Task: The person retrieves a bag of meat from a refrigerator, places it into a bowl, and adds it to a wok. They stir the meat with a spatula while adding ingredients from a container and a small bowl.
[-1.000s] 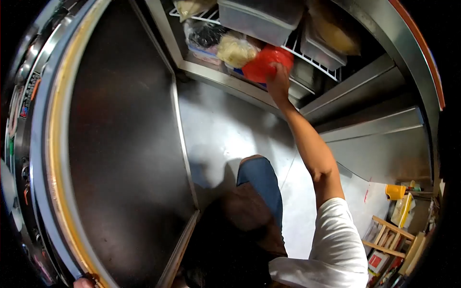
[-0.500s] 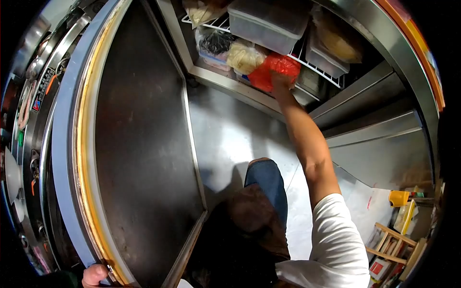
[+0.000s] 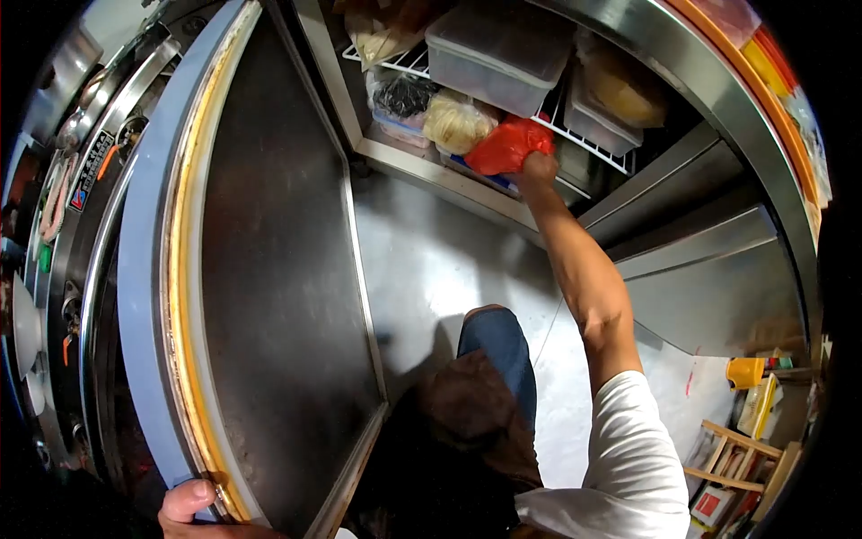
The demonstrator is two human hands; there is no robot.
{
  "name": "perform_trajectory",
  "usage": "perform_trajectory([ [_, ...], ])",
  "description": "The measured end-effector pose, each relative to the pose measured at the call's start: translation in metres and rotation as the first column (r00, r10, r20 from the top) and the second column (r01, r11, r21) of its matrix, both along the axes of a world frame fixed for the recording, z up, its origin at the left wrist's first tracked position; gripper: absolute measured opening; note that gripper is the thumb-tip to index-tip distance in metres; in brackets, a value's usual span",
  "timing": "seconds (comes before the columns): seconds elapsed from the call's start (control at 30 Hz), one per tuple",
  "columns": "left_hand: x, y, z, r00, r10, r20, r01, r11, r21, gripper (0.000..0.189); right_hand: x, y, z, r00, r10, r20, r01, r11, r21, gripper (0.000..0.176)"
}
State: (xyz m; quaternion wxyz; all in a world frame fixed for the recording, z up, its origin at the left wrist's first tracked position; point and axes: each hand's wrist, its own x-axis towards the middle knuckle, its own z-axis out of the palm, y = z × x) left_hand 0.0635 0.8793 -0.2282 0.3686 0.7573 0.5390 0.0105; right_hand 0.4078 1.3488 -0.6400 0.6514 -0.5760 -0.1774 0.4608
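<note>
My right hand (image 3: 539,168) reaches into the lower part of an open refrigerator and is closed on the right side of a red plastic bag (image 3: 507,148). The bag's contents are hidden. It sits below a white wire shelf (image 3: 588,144), beside a clear bag of pale food (image 3: 458,121). Low at the left, my left hand (image 3: 193,505) grips the edge of the refrigerator door (image 3: 278,269), thumb over the rim and the other fingers mostly out of sight.
A lidded plastic tub (image 3: 494,58) and a second container (image 3: 602,117) rest on the wire shelf. A black bag (image 3: 404,94) lies at the lower left. Stove fittings (image 3: 72,305) line the far left. A wooden stool (image 3: 736,458) stands at the lower right.
My right hand has gone from the front of the red bag to its right side, and the bag's shape has changed. The door edge and my left hand sit slightly further right in view.
</note>
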Motion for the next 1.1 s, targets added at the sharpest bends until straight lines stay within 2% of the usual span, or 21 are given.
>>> perform_trajectory([
  [0.03, 0.016, 0.013, -0.011, 0.991, -0.073, 0.111, 0.044, 0.968, 0.246, 0.01, 0.006, 0.017, -0.017, 0.983, -0.041, 0.179, 0.04, 0.999, 0.009, 0.028],
  [0.07, 0.027, 0.019, -0.018, 0.965, -0.169, 0.201, 0.054, 0.877, 0.477, 0.016, 0.012, 0.031, -0.034, 0.932, -0.082, 0.353, 0.079, 0.997, 0.023, 0.023],
  [0.1, 0.029, 0.019, -0.019, 0.964, -0.143, 0.222, 0.024, 0.884, 0.467, 0.014, 0.011, 0.024, -0.021, 0.932, -0.082, 0.352, 0.079, 0.997, 0.024, 0.023],
  [0.13, 0.03, 0.019, -0.019, 0.965, -0.143, 0.222, 0.024, 0.884, 0.468, 0.014, 0.007, 0.011, 0.005, 0.998, 0.028, 0.064, -0.037, 0.989, 0.14, 0.026],
  [0.17, 0.031, 0.02, -0.018, 0.968, -0.135, 0.212, 0.022, 0.887, 0.462, 0.015, 0.004, 0.001, 0.021, 0.961, 0.175, -0.214, -0.11, 0.953, 0.283, 0.029],
  [0.27, 0.033, 0.023, -0.016, 0.969, -0.137, 0.207, 0.028, 0.889, 0.458, 0.014, 0.012, -0.001, 0.03, 0.991, 0.094, -0.094, -0.057, 0.938, 0.341, 0.033],
  [0.33, 0.035, 0.024, -0.015, 0.968, -0.139, 0.211, 0.03, 0.893, 0.449, 0.013, 0.029, 0.001, 0.025, 0.98, 0.096, -0.172, -0.037, 0.948, 0.317, 0.031],
  [0.4, 0.042, 0.027, -0.013, 0.978, -0.106, 0.182, 0.019, 0.905, 0.425, 0.014, 0.05, 0.005, 0.021, 0.924, 0.163, -0.345, -0.012, 0.916, 0.4, 0.026],
  [0.43, 0.044, 0.027, -0.013, 0.978, -0.106, 0.179, 0.019, 0.904, 0.428, 0.014, 0.057, -0.006, 0.037, 0.912, 0.261, -0.315, -0.1, 0.889, 0.446, 0.026],
  [0.47, 0.047, 0.025, -0.018, 0.976, -0.091, 0.196, -0.008, 0.892, 0.452, 0.017, 0.06, -0.008, 0.045, 0.911, 0.263, -0.317, -0.101, 0.889, 0.446, 0.026],
  [0.53, 0.053, 0.024, -0.018, 0.975, -0.07, 0.212, -0.038, 0.883, 0.469, 0.019, 0.083, -0.006, 0.046, 0.892, 0.137, -0.432, 0.049, 0.918, 0.393, 0.027],
  [0.67, 0.061, 0.028, -0.014, 0.982, -0.049, 0.181, -0.039, 0.891, 0.451, 0.022, 0.101, -0.007, 0.038, 0.926, 0.056, -0.374, 0.126, 0.886, 0.446, 0.028],
  [0.73, 0.063, 0.031, -0.012, 0.984, -0.048, 0.173, -0.036, 0.892, 0.451, 0.022, 0.111, -0.01, 0.048, 0.896, 0.085, -0.436, 0.133, 0.886, 0.445, 0.025],
  [0.83, 0.064, 0.034, -0.008, 0.989, -0.073, 0.129, 0.012, 0.905, 0.425, 0.019, 0.119, 0.003, 0.027, 0.933, 0.019, -0.361, 0.165, 0.866, 0.472, 0.027],
  [0.87, 0.064, 0.033, -0.009, 0.989, -0.076, 0.128, 0.013, 0.902, 0.431, 0.018, 0.121, 0.009, 0.016, 0.986, -0.097, -0.136, 0.151, 0.868, 0.474, 0.028],
  [0.9, 0.065, 0.032, -0.01, 0.988, -0.078, 0.131, 0.013, 0.901, 0.434, 0.017, 0.12, 0.006, 0.017, 0.973, -0.207, 0.101, 0.137, 0.873, 0.469, 0.03],
  [0.93, 0.064, 0.03, -0.013, 0.988, -0.08, 0.13, 0.016, 0.899, 0.437, 0.017, 0.119, 0.003, 0.019, 0.973, -0.209, 0.099, 0.139, 0.871, 0.471, 0.03],
  [1.0, 0.065, 0.03, -0.017, 0.972, -0.091, 0.216, -0.025, 0.877, 0.481, 0.017, 0.113, -0.012, 0.035, 0.801, -0.184, 0.57, 0.15, 0.983, 0.107, 0.031],
  [1.03, 0.071, 0.036, -0.009, 0.977, -0.06, 0.205, -0.04, 0.891, 0.453, 0.022, 0.098, -0.033, 0.057, 0.707, -0.143, 0.693, 0.139, 0.988, 0.063, 0.031],
  [1.07, 0.076, 0.036, -0.008, 0.977, -0.068, 0.2, -0.036, 0.88, 0.473, 0.022, 0.095, -0.034, 0.051, 0.661, -0.111, 0.742, 0.166, 0.986, -0.001, 0.033],
  [1.1, 0.079, 0.037, -0.006, 0.977, -0.061, 0.203, -0.045, 0.876, 0.48, 0.022, 0.091, -0.04, 0.044, 0.554, -0.191, 0.81, 0.104, 0.982, 0.16, 0.041],
])
